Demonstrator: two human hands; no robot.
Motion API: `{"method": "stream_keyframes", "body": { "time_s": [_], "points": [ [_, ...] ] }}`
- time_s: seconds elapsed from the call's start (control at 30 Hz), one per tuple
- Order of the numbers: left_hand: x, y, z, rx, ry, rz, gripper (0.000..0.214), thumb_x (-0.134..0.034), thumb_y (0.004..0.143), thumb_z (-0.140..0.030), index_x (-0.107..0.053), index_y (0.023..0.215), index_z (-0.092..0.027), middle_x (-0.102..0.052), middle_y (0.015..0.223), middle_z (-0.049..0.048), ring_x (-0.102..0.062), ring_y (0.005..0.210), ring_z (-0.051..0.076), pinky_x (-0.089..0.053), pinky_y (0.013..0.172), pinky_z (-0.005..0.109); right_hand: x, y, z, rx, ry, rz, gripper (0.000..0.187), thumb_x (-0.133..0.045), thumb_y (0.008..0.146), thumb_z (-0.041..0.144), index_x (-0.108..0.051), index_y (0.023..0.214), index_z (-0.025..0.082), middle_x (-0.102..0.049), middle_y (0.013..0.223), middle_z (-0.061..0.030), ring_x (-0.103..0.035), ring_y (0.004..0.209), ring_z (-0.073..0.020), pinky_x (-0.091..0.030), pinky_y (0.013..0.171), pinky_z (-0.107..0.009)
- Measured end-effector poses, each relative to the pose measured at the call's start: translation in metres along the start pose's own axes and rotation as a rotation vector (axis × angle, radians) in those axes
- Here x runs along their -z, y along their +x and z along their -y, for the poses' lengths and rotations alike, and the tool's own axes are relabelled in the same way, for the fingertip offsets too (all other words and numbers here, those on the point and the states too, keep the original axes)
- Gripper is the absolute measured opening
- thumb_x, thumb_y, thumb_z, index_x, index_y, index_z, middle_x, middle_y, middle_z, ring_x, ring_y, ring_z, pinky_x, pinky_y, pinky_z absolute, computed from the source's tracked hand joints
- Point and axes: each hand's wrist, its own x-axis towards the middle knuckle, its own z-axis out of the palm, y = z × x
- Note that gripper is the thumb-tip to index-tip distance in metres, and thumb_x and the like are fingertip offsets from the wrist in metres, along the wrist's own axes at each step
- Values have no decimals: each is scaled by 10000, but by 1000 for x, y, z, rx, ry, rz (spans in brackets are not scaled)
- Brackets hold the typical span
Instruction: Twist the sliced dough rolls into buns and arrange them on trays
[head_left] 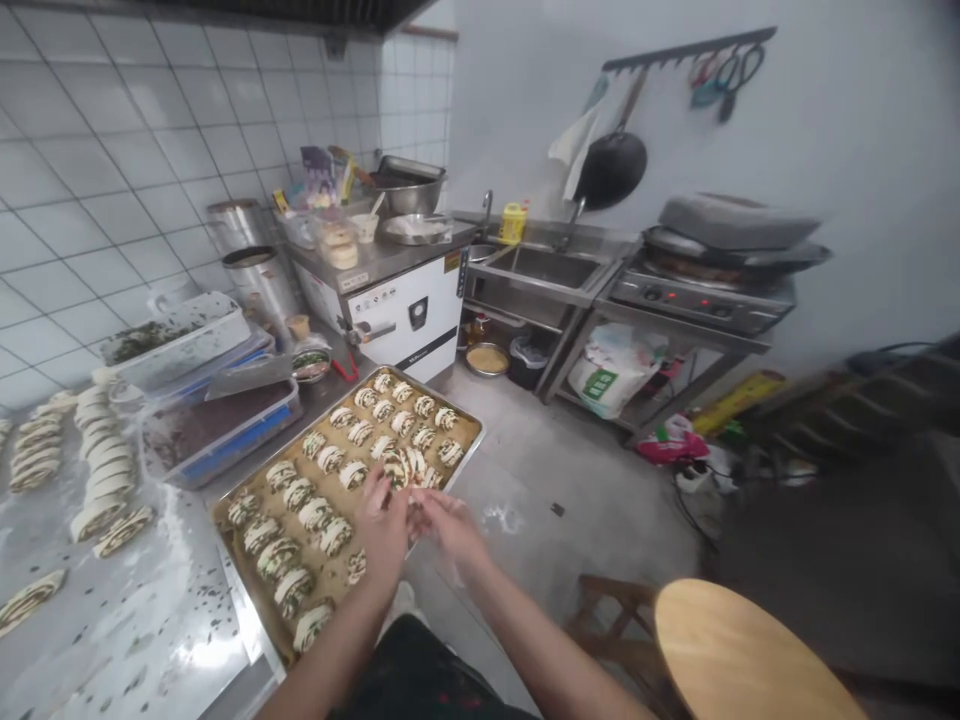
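While the left hand (382, 535) and the right hand (446, 525) are held low over the baking tray (466, 425), the fingertips (417, 503) are brought very close together, so the hands are not far apart, but it cannot be told if anything is clamped between them. Rows of round dough rolls (337, 480) with green filling are laid on brown paper (457, 425) inside the tray, and the hands are held over the rolls near the tray's right side. One roll just beyond the fingers looks tipped, though it is partly hidden. The step in hand looks like the handling of a single roll on the tray. Care seems to be called for, since the soft rolls are set close to each other. Left of the tray, a steel bench (127, 620) is spread with more long rolls (101, 480), and a blue-edged box (217, 430) of dark filling is placed just beyond the tray's far left corner. Past the tray's far edge, a white steam cabinet (405, 315) and a steel sink (544, 268) are seen, and a round wooden stool (742, 650) is placed to the right of the tray.
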Motion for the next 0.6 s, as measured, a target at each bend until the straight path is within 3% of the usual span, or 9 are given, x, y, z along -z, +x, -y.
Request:
{"method": "stream_keyframes", "body": {
  "time_s": [0.07, 0.17, 0.33, 0.43, 0.53, 0.6],
  "points": [
    [-4, 8, 4, -273, 138, -88, 164, -433, 821, -267, -560, 798, -166, -442, 1273, 115, -436, 1147, 239, -376, 960, 389, 12, 10, 7, -70, 86, 60, 406, -639, 672, 524, -594, 781, 136, -615, 695, -35, -558, 567, -108, -443, 510, -211],
    [-13, 22, 11, -557, 318, 66, 185, -396, 823, -157, -579, 808, -172, -410, 1321, 90, -376, 1210, 222, -306, 1025, 430, 33, 29, 16, -194, 100, 51, 401, -595, 721, 530, -582, 824, 143, -615, 713, -33, -551, 559, -94, -452, 520, -208],
    [-35, 42, 24, -624, 272, 319, 255, -417, 816, -151, -565, 1023, -172, -316, 1400, 100, -280, 1289, 233, -274, 1052, 449, 83, 67, 35, -331, 22, 41, 321, -644, 705, 433, -581, 796, 132, -617, 699, -24, -575, 591, -96, -458, 569, -211],
    [-55, 59, 32, -427, 29, 379, 259, -456, 819, -208, -551, 1059, -190, -391, 1352, 105, -348, 1254, 220, -305, 1037, 419, 118, 95, 53, -359, -165, 87, 309, -681, 646, 375, -597, 799, 121, -628, 719, -33, -587, 612, -109, -457, 576, -220],
    [-87, 86, 41, 3, -305, 264, 400, -529, 793, -307, -450, 1166, -185, -450, 1294, 123, -455, 1167, 206, -401, 952, 356, 150, 125, 70, -362, -366, 161, 300, -682, 606, 332, -611, 798, 114, -634, 735, -35, -584, 612, -113, -451, 572, -222],
    [-111, 106, 51, 225, -453, 300, 526, -571, 759, -371, -402, 1212, -166, -520, 1209, 133, -532, 1066, 202, -444, 877, 326, 168, 146, 78, -369, -458, 217, 273, -658, 603, 309, -617, 791, 115, -636, 739, -29, -583, 627, -115, -452, 581, -221]
  ]
}}
